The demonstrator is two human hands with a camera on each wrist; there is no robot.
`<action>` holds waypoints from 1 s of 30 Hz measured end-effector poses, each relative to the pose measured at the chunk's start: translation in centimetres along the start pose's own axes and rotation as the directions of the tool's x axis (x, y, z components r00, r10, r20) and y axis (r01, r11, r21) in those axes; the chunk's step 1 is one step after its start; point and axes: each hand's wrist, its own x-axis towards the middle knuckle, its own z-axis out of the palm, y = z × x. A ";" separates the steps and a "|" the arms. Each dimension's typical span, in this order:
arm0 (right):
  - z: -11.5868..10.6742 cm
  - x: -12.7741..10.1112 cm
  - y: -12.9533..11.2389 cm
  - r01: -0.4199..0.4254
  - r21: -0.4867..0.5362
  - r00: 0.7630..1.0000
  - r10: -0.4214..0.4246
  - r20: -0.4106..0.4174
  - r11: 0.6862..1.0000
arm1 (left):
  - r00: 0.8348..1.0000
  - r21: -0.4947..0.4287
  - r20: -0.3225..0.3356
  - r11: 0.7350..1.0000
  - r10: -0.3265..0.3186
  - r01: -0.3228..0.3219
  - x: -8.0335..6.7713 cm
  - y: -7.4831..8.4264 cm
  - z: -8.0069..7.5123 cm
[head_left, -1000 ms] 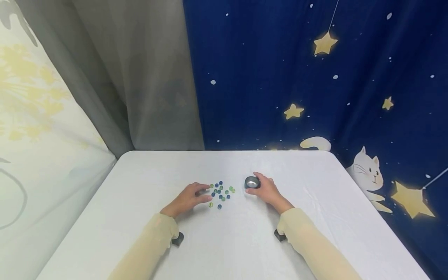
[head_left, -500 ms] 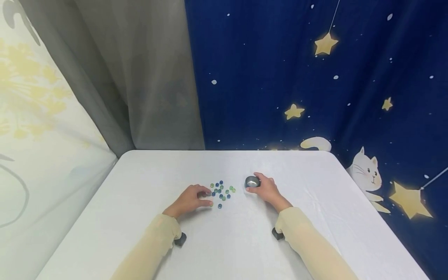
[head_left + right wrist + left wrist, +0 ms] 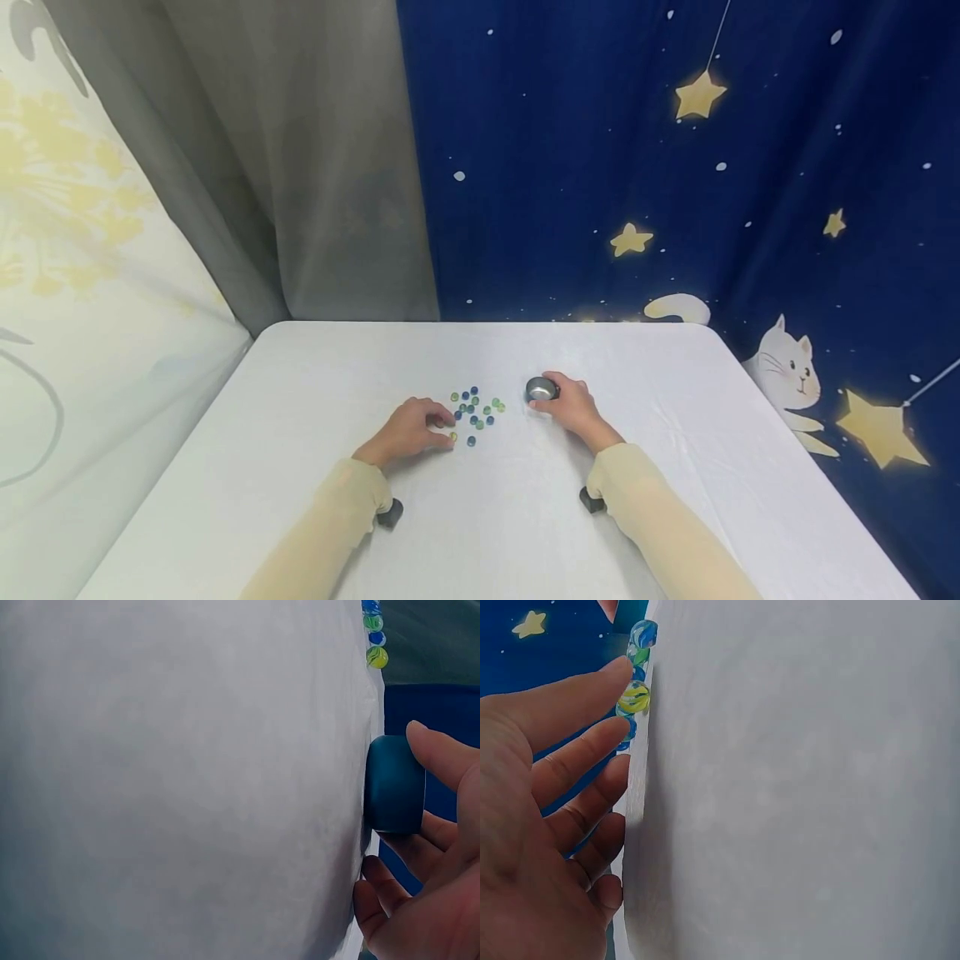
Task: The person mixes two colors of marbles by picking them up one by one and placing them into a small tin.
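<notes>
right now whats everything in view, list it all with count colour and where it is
marbles: a loose cluster, too small to count exactly, blue and green with one yellowish, on the table between the hands
small cup: one, dark outside with a shiny metal inside, right of the marbles
table: one, white, fills the foreground
curtain: one, grey, behind the table at left
backdrop: one, dark blue with yellow stars and a white cat, behind and to the right
wrist cameras: two, black, under the forearms
left hand: fingertips at the near-left marbles
right hand: grip around the small cup
</notes>
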 end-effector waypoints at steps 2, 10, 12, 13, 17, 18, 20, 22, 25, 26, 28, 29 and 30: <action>0.1 0.0 0.1 0.004 -0.006 1.000 -0.004 -0.002 1.000 | 1.000 0.011 -0.006 1.000 0.000 0.000 0.0 0.0 0.2; 0.2 0.1 0.3 0.011 -0.020 1.000 -0.011 -0.008 1.000 | 0.999 0.059 -0.030 0.998 -0.036 0.038 -0.1 0.4 0.6; 0.3 0.2 0.3 0.011 -0.022 1.000 -0.011 -0.008 1.000 | 0.999 0.063 -0.032 0.997 -0.039 0.041 -0.1 0.5 0.6; 0.3 0.2 0.4 0.011 -0.024 1.000 -0.011 -0.009 1.000 | 0.999 0.065 -0.032 0.997 -0.040 0.042 -0.2 0.5 0.6; 0.4 0.3 0.4 0.007 -0.026 1.000 -0.007 -0.013 1.000 | 0.999 0.069 -0.027 0.997 -0.046 0.048 -0.2 0.5 0.6; 0.4 0.3 0.4 0.005 -0.027 1.000 -0.006 -0.013 1.000 | 0.998 0.069 -0.024 0.996 -0.050 0.052 -0.2 0.5 0.6; 0.4 0.3 0.4 -0.001 -0.027 1.000 0.000 -0.014 1.000 | 0.998 0.067 -0.020 0.996 -0.058 0.060 -0.2 0.6 0.6; 0.4 0.3 0.4 -0.001 -0.026 1.000 0.001 -0.013 1.000 | 0.998 0.067 -0.015 0.996 -0.063 0.064 -0.2 0.6 0.6; 0.4 0.3 0.4 -0.002 -0.023 1.000 0.001 -0.014 1.000 | 0.998 0.063 -0.011 0.996 -0.067 0.068 -0.2 0.6 0.6; 0.4 0.3 0.4 0.001 -0.022 1.000 -0.001 -0.016 1.000 | 0.998 0.061 -0.009 0.996 -0.069 0.069 -0.2 0.6 0.6; 0.3 0.3 0.3 0.005 -0.021 1.000 -0.006 -0.018 1.000 | 0.997 0.054 -0.008 0.996 -0.074 0.075 -0.2 0.5 0.6; 0.3 0.2 0.3 0.006 -0.019 1.000 -0.007 -0.018 1.000 | 0.997 0.050 -0.008 0.996 -0.078 0.078 -0.2 0.5 0.6; 0.3 0.2 0.3 0.007 -0.018 1.000 -0.008 -0.019 1.000 | 0.996 0.043 -0.008 0.996 -0.083 0.084 -0.2 0.5 0.6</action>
